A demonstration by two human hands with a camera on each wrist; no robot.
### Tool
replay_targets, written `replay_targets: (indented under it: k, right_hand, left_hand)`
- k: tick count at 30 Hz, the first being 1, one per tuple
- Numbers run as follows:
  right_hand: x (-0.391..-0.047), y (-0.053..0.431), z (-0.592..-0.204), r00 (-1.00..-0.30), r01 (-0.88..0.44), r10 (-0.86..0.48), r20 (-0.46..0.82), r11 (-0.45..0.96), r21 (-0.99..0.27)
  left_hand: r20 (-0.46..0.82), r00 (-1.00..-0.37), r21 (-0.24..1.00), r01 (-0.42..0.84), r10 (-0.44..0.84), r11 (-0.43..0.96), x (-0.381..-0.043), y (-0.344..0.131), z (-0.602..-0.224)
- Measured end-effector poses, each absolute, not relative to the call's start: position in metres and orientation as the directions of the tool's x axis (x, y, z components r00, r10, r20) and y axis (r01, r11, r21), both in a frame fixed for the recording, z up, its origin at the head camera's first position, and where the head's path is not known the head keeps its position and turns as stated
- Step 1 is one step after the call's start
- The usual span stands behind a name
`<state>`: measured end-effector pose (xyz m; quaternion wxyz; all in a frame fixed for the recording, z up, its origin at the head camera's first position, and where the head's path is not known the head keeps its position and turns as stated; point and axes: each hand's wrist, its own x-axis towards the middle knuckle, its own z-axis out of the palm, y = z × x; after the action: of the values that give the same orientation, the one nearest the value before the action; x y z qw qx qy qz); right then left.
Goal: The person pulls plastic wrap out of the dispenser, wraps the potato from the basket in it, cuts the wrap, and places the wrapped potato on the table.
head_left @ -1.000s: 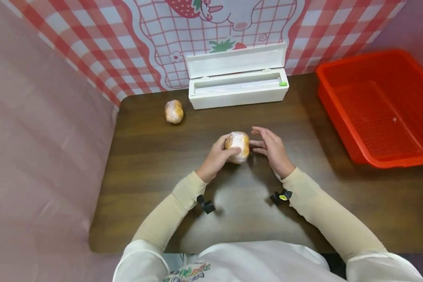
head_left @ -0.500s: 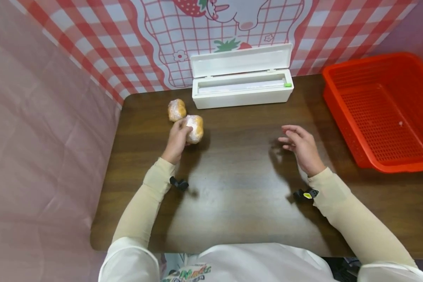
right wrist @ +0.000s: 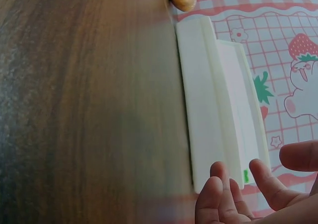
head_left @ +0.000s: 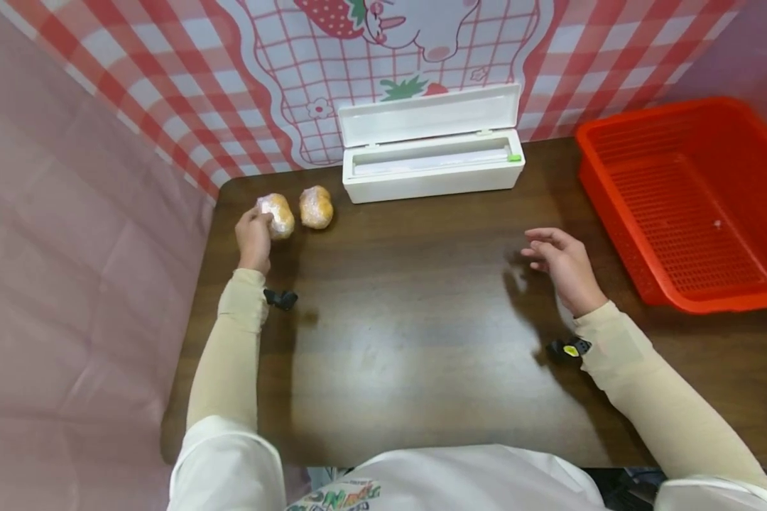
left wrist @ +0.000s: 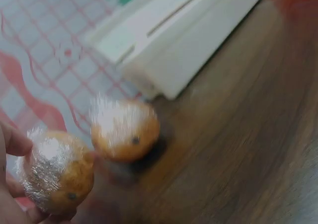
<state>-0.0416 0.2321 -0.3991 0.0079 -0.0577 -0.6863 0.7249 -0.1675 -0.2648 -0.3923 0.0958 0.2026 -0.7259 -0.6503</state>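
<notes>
My left hand point(head_left: 253, 240) grips a bread roll point(head_left: 278, 216) wrapped in cling film, at the table's far left corner. Thumb and fingers hold it from its left side; the left wrist view shows the shiny film on its golden-brown crust point(left wrist: 72, 172). Just right of it, a second film-wrapped roll point(head_left: 316, 207) rests on the table. My right hand point(head_left: 564, 268) hovers over the right part of the table, fingers loosely bent and holding nothing.
A white cling film dispenser point(head_left: 431, 186) stands against the back cloth, lid point(head_left: 431, 117) up, with a green slider point(head_left: 514, 158) at its right end. A red plastic basket point(head_left: 626, 234) sits at the right. Red checked cloth point(head_left: 179, 92) covers the back.
My left hand has carried its wrapped roll from the table's middle leftward, past the other roll to its left side. My right hand has drawn away to the right.
</notes>
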Motion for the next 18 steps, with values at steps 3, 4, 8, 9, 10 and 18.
replay_targets:
  k: [3, 4, 8, 9, 10, 18]
  right_hand:
    - [-0.042, 0.232, -0.402, -0.993, 0.077, 0.090, -0.082, -0.054, -0.996]
    - [-0.042, 0.232, -0.403, -0.992, 0.079, 0.091, -0.083, -0.048, -0.996]
    - [-0.043, 0.232, -0.404, -0.992, 0.080, 0.095, -0.079, 0.003, -0.997]
    - [-0.043, 0.232, -0.405, -0.992, 0.081, 0.095, -0.079, 0.016, -0.997]
    - [-0.042, 0.233, -0.405, -0.992, 0.084, 0.096, -0.081, 0.027, -0.996]
    - [-0.037, 0.232, -0.412, -0.988, 0.136, 0.098, -0.122, 0.159, -0.978]
  left_hand:
    - [-0.181, -0.901, 0.970, -0.229, -0.394, 0.079, -0.176, -0.272, -0.399]
    - [-0.191, -0.901, 0.968, -0.239, -0.389, 0.078, -0.178, -0.274, -0.401]
    - [-0.188, -0.894, 0.966, -0.244, -0.407, 0.089, -0.186, -0.275, -0.408]
    - [-0.182, -0.890, 0.965, -0.243, -0.417, 0.098, -0.188, -0.275, -0.409]
    - [-0.175, -0.887, 0.964, -0.243, -0.427, 0.109, -0.190, -0.274, -0.410]
    - [-0.112, -0.874, 0.905, -0.286, -0.473, 0.314, -0.195, -0.268, -0.407]
